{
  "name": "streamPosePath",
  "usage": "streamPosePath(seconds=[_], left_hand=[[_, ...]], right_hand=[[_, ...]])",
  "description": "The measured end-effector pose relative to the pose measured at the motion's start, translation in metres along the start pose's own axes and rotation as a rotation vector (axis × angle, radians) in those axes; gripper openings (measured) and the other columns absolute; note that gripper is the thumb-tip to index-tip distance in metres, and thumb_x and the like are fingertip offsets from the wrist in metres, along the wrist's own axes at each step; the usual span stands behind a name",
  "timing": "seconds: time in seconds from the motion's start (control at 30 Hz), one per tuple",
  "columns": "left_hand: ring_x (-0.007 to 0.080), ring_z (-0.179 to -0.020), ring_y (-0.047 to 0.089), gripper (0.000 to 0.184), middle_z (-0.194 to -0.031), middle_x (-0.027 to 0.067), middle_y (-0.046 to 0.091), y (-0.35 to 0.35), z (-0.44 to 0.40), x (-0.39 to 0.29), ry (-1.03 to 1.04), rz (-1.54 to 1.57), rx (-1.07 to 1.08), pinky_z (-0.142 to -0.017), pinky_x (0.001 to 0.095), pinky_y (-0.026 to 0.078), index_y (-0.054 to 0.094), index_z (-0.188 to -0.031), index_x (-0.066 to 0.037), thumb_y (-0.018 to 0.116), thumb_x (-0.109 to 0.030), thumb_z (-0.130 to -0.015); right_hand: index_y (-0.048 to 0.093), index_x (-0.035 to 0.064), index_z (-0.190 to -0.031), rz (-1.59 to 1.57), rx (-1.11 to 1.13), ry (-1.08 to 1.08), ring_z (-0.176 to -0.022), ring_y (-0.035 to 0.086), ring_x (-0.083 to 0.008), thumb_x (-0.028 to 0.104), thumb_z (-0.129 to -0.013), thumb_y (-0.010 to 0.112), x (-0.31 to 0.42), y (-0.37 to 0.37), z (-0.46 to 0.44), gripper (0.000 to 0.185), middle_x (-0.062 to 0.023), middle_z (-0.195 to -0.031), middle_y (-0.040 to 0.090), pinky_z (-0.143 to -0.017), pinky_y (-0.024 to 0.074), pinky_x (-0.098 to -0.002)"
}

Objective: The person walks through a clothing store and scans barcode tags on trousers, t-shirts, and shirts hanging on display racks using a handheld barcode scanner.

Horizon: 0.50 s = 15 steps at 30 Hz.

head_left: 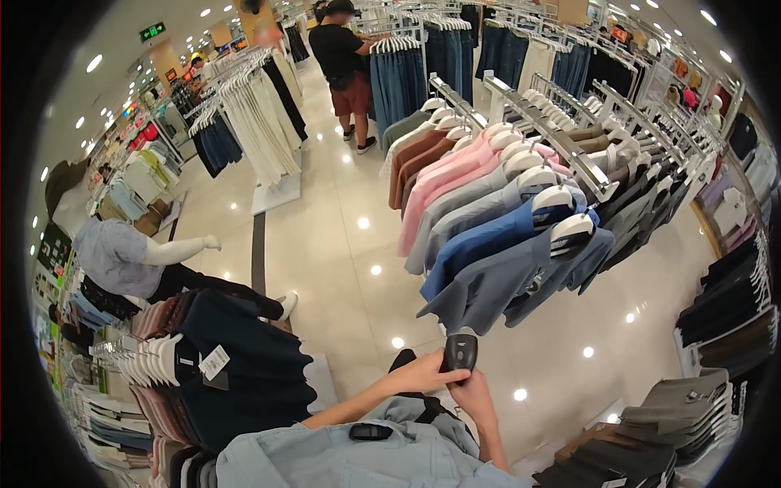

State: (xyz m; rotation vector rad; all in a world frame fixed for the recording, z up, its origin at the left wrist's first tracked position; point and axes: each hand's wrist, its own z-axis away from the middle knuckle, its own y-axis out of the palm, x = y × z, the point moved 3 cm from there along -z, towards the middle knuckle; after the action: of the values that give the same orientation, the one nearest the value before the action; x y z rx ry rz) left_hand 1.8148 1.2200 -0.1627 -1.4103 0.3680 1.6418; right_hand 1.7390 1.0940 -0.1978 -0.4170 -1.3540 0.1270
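Observation:
In front of my body I hold a black handheld barcode scanner (462, 351), its rounded head pointing away from me. My right hand (473, 397) is closed around its lower part, and the grip itself is mostly hidden. From the left, my left hand (425, 372) is closed against the scanner's side, with fingers at its base. Just beyond the scanner hangs a grey-blue polo shirt (496, 281), nearest on a rack of shirts. Behind it come a blue shirt (480, 244) and a pink shirt (443, 179) on white hangers.
Dark navy tops (236, 366) with a white tag (214, 363) hang at my left. A mannequin (122, 256) stands beyond them. A person in a black shirt (335, 53) stands by hanging jeans (397, 81). Dark folded-over garments (675, 407) hang at lower right. Shiny tiled floor (325, 268) runs between racks.

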Motion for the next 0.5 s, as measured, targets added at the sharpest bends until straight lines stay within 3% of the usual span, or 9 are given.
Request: streamPosePath(seconds=[0.03,0.07,0.1,0.17,0.27,0.33,0.4,0.5], left_hand=[[0.0235,-0.095,0.061,0.056,-0.103,0.0165,0.063,0.004,-0.006,0.01,0.004,0.136,-0.032,-0.084,0.0339,0.048,0.052,-0.119,0.003,0.065,-0.044,-0.091],[0.0193,-0.095,0.06,0.052,-0.103,0.0138,0.064,0.005,-0.009,0.009,0.013,0.273,-0.061,-0.083,0.0324,0.049,0.053,-0.119,0.002,0.063,-0.042,-0.093],[0.0139,-0.095,0.057,0.044,-0.103,0.0095,0.063,0.003,-0.009,0.008,-0.019,0.285,-0.049,-0.083,0.0302,0.049,0.056,-0.117,0.001,0.06,-0.037,-0.096],[0.0147,-0.096,0.058,0.045,-0.104,0.0099,0.063,0.003,-0.014,0.011,-0.012,0.336,-0.042,-0.084,0.0304,0.049,0.056,-0.117,0.001,0.06,-0.038,-0.096],[0.0186,-0.099,0.06,0.054,-0.107,0.0123,0.065,-0.008,-0.014,0.017,-0.061,0.325,-0.103,-0.087,0.0319,0.049,0.057,-0.123,0.001,0.065,-0.042,-0.091],[0.0179,-0.094,0.062,0.054,-0.104,0.0123,0.066,-0.021,-0.011,0.017,-0.028,0.312,-0.123,-0.082,0.0313,0.051,0.058,-0.122,0.001,0.067,-0.042,-0.09],[0.0166,-0.091,0.062,0.055,-0.101,0.0114,0.066,-0.035,-0.007,0.02,-0.055,0.386,-0.109,-0.078,0.0301,0.051,0.058,-0.122,0.001,0.067,-0.042,-0.088],[0.0144,-0.084,0.062,0.058,-0.096,0.0091,0.065,-0.063,0.003,0.006,-0.105,0.467,-0.099,-0.071,0.028,0.051,0.057,-0.122,0.0,0.069,-0.043,-0.086]], right_hand=[[0.061,-0.0035,-0.101,0.024,0.012,0.011,-0.085,0.069,-0.0364,0.01,-0.079,0.07,0.009,0.0,0.002,0.027,-0.0231,-0.088,0.068,-0.073,0.0524,-0.0392],[0.055,-0.0034,-0.108,0.08,0.045,0.056,-0.095,0.062,-0.0459,0.009,-0.078,0.067,0.021,-0.001,0.003,0.035,-0.0279,-0.096,0.064,-0.078,0.0512,-0.0459],[0.055,-0.0031,-0.108,0.101,0.04,0.043,-0.095,0.062,-0.0469,0.01,-0.078,0.068,0.02,0.002,0.004,0.036,-0.0281,-0.096,0.064,-0.078,0.0509,-0.0466],[0.055,-0.0029,-0.109,0.129,0.043,0.03,-0.094,0.06,-0.0484,0.011,-0.077,0.068,0.02,0.003,0.003,0.038,-0.0285,-0.097,0.064,-0.077,0.0504,-0.0476],[0.055,-0.0032,-0.113,0.135,0.073,0.045,-0.098,0.062,-0.0456,0.015,-0.078,0.07,0.023,0.011,-0.004,0.042,-0.027,-0.101,0.065,-0.08,0.0503,-0.0459],[0.055,-0.0025,-0.114,0.142,0.104,0.044,-0.099,0.063,-0.0442,0.02,-0.08,0.072,0.027,0.018,-0.011,0.045,-0.027,-0.104,0.065,-0.081,0.0504,-0.0448],[0.059,-0.0044,-0.108,0.154,0.132,0.088,-0.094,0.067,-0.0365,0.024,-0.081,0.074,0.048,0.023,-0.011,0.042,-0.0211,-0.092,0.069,-0.078,0.0515,-0.0387],[0.061,-0.0059,-0.105,0.14,0.181,0.061,-0.089,0.069,-0.0282,0.025,-0.082,0.076,0.051,0.031,-0.022,0.041,-0.0177,-0.092,0.07,-0.078,0.0511,-0.0351]])
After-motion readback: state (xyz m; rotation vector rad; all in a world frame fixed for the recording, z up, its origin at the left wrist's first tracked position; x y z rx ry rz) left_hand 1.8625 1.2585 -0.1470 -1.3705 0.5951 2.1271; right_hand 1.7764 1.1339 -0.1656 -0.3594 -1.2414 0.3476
